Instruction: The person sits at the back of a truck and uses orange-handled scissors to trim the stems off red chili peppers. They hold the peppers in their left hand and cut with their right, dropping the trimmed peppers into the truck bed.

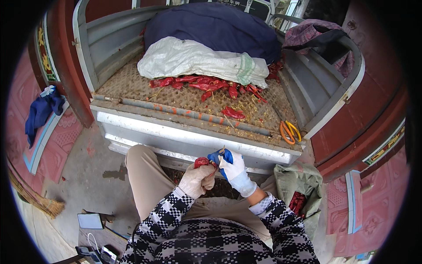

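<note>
My left hand (197, 180), in a pale knitted work glove, is closed around a dried red chili pepper (201, 162) whose end shows above the fingers. Touching it from the right is my right hand (233, 168), in a white glove with blue-coated fingers, its fingertips pinched on a small pale stem (223, 150). More red chili peppers (211, 84) lie on the metal truck bed in front of me, partly under a white woven sack (197, 62). One single red pepper (233, 113) rests nearer the bed's edge.
Scissors with orange and yellow handles (290, 132) lie at the bed's right corner. A dark blue cloth (214, 26) covers the heap behind. An open green sack (313, 184) with red peppers stands by my right leg. A straw broom (49, 204) and a low bench (113, 238) are at left.
</note>
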`<state>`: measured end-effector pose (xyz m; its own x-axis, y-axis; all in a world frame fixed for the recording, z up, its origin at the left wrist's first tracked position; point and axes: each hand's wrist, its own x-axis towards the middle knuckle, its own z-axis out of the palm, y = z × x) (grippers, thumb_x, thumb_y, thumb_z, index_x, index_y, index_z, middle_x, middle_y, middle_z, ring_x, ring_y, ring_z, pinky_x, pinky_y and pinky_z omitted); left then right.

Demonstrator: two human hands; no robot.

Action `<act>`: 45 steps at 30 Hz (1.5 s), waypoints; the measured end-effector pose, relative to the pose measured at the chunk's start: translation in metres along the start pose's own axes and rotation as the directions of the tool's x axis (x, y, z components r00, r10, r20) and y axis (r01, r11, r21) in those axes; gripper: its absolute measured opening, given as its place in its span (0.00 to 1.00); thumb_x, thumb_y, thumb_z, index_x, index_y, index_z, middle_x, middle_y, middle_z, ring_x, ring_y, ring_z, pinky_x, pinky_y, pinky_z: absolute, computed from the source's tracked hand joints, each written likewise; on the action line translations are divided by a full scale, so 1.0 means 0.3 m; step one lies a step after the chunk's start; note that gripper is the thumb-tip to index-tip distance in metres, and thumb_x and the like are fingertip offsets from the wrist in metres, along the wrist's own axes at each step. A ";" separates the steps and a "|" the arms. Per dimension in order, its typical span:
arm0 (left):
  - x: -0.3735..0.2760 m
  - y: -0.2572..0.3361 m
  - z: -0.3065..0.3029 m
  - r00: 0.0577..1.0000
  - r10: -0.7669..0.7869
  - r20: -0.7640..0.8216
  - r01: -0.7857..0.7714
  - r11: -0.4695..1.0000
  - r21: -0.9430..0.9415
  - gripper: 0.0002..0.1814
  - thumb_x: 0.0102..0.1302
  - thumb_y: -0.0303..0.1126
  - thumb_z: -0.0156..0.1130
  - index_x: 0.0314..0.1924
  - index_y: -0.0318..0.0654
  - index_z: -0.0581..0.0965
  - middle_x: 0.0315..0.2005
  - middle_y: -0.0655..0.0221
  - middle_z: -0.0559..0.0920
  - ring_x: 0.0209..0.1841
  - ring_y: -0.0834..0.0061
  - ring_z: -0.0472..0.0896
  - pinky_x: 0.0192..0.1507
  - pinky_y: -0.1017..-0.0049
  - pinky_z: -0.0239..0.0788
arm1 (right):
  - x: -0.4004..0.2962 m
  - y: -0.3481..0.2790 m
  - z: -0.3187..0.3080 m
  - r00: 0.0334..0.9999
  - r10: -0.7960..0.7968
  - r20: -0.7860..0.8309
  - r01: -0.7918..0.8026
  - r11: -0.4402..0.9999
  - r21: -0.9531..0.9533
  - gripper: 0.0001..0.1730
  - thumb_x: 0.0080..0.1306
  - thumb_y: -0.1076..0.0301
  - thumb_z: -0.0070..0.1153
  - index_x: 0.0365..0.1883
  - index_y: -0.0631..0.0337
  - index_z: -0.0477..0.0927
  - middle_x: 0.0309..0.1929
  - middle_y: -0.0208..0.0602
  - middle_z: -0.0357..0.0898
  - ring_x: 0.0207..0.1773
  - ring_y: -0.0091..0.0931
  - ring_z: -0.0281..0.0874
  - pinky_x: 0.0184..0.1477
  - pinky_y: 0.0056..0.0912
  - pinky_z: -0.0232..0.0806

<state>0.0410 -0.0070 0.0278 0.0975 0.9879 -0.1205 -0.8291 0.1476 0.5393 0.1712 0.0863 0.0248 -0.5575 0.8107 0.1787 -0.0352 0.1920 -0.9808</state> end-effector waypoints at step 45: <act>-0.022 0.067 0.002 0.869 0.474 -0.144 -0.337 0.778 0.530 0.11 0.57 0.22 0.66 0.40 0.35 0.77 0.26 0.75 0.78 0.25 0.86 0.72 0.27 0.83 0.64 | 0.090 -0.291 -0.839 0.828 0.247 -0.503 -0.530 0.052 -0.846 0.22 0.51 0.60 0.63 0.40 0.68 0.80 0.41 0.55 0.82 0.46 0.43 0.82 0.44 0.40 0.73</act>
<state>0.0239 -0.0105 0.0398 -0.3879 0.9212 0.0306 -0.3861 -0.1926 0.9021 0.3681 0.2306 0.1351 -0.0530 0.9971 -0.0546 0.9957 0.0486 -0.0792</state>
